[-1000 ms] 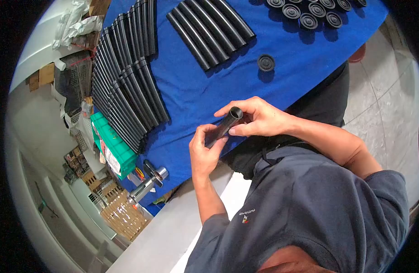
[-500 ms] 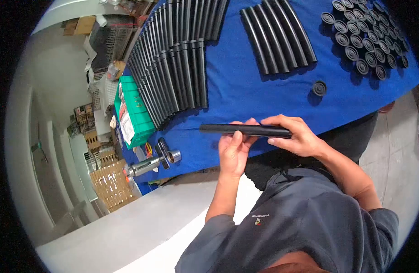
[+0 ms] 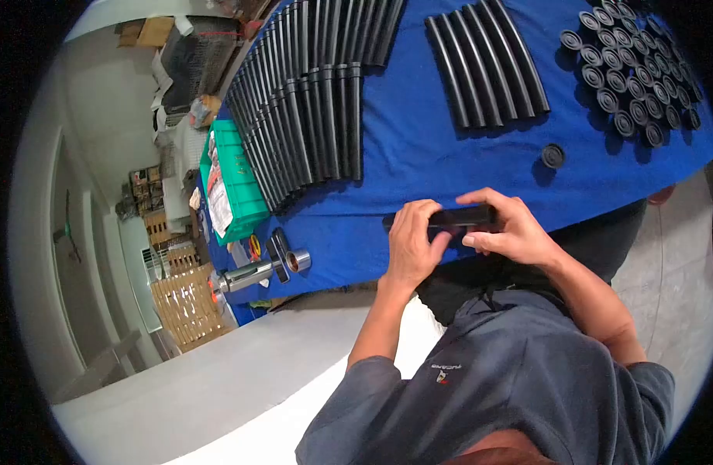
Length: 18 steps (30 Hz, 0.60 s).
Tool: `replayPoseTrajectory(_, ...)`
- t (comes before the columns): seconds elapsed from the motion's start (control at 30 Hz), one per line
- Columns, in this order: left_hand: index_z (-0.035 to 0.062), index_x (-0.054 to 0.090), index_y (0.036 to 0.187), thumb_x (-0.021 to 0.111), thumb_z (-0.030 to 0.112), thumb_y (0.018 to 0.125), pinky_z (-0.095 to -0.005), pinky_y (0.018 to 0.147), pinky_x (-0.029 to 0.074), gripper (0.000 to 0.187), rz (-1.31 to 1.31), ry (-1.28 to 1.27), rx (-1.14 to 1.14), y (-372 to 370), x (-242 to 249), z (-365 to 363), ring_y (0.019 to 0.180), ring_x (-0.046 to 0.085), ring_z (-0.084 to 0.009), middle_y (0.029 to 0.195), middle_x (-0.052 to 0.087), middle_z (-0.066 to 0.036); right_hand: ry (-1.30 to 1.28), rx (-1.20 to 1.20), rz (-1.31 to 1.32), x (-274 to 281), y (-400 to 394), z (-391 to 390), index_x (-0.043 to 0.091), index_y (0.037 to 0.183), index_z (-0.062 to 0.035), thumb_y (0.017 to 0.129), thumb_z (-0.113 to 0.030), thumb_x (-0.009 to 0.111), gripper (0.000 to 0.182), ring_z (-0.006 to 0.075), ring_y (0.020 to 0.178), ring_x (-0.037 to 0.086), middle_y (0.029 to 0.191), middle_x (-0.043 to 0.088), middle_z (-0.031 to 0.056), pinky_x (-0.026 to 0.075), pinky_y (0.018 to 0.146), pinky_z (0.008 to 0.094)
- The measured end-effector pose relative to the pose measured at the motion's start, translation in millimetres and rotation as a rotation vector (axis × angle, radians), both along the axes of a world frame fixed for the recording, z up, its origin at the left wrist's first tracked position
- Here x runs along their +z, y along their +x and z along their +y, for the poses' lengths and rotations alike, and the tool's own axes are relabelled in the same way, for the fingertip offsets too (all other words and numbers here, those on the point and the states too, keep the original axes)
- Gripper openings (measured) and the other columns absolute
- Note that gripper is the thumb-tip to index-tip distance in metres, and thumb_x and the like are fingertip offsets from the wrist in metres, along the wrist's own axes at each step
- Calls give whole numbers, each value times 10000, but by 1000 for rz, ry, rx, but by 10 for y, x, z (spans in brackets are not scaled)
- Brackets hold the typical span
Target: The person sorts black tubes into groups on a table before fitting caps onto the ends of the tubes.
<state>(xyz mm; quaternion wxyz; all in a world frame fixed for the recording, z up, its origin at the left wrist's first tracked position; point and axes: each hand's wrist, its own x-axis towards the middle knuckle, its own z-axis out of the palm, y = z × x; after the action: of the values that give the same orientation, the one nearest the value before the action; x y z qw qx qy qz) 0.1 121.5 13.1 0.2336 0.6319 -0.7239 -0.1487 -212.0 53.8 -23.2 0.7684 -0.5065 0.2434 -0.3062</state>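
A black tube (image 3: 459, 217) lies level between my hands, above the near edge of the blue table. My left hand (image 3: 411, 244) is wrapped over its left part, with only a short end showing past the fingers. At the right end my right hand (image 3: 511, 229) grips it between fingers and thumb. Beyond my right hand, a single round black cap (image 3: 552, 156) with ringed grooves rests on the cloth. Several similar black tubes (image 3: 488, 66) lie side by side farther back.
Many black tubes with collars (image 3: 322, 124) fill the left of the blue cloth (image 3: 418, 155). Grooved caps (image 3: 624, 77) cluster at the back right. A green crate (image 3: 244, 198) with papers, a chrome cylinder (image 3: 248, 275) and a metal ring-shaped piece (image 3: 297, 260) stand at the left edge.
My left hand has turned from palm-up under the tube to wrapped over it, back of the hand showing. The tube's left end now sticks out less. My right hand stays on the right end.
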Motion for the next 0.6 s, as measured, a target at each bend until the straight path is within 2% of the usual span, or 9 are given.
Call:
replayPoseTrajectory(0.1,13,618,1084,748,-12,761,-369,869,548,349,122,199,78,-6,76,-37,961,701,-280,1030,699,-146,69,32,-116,-60,-22,-7,580,1373,-52,928,-93,712,466,97,682,640,802,689,37,533,623,274)
replayPoseTrajectory(0.13,5,627,1067,740,-32,763,-335,816,557,326,167,253,82,-38,140,-71,888,708,-210,956,718,-119,158,88,-143,-75,-54,-28,579,1399,-67,926,-68,693,486,96,688,627,829,685,40,530,631,270)
replayPoseTrajectory(0.17,15,639,1060,780,15,785,-369,799,553,309,272,380,109,-39,189,-80,873,719,-282,971,711,-138,205,129,-172,-55,-100,-49,587,1409,-73,938,-76,691,482,95,710,620,867,686,32,528,649,266)
replayPoseTrajectory(0.23,0,650,1060,797,16,785,-360,800,556,313,367,463,102,-13,217,-85,857,721,-267,958,709,-121,187,121,-184,-18,-127,-61,606,1398,-68,941,-79,701,468,77,742,606,920,688,14,521,679,255)
replayPoseTrajectory(0.37,-47,675,1137,759,82,832,-354,886,530,342,259,425,-168,84,352,-180,974,678,-262,1070,661,-131,57,27,-266,-136,-51,-7,632,1365,-53,910,-52,729,465,49,734,603,933,698,9,503,667,229)
replayPoseTrajectory(0.4,-48,679,1174,737,117,855,-352,923,511,364,267,463,-173,118,356,-174,1019,656,-260,1119,640,-135,65,22,-284,-158,-40,1,631,1364,-48,912,-56,731,463,46,736,599,940,697,3,498,663,227)
replayPoseTrajectory(0.5,-43,674,1192,739,130,867,-357,924,509,374,307,546,-161,159,358,-198,1022,662,-263,1105,655,-141,134,40,-270,-153,-48,-1,639,1330,-32,915,-78,743,430,46,736,594,947,696,-8,490,651,230)
replayPoseTrajectory(0.6,-19,657,1231,748,149,876,-360,917,511,403,457,562,-71,152,285,-183,1030,660,-232,1102,676,-140,197,68,-215,-125,-56,-35,655,1260,-16,923,-110,748,362,58,757,593,916,694,-7,500,677,251)
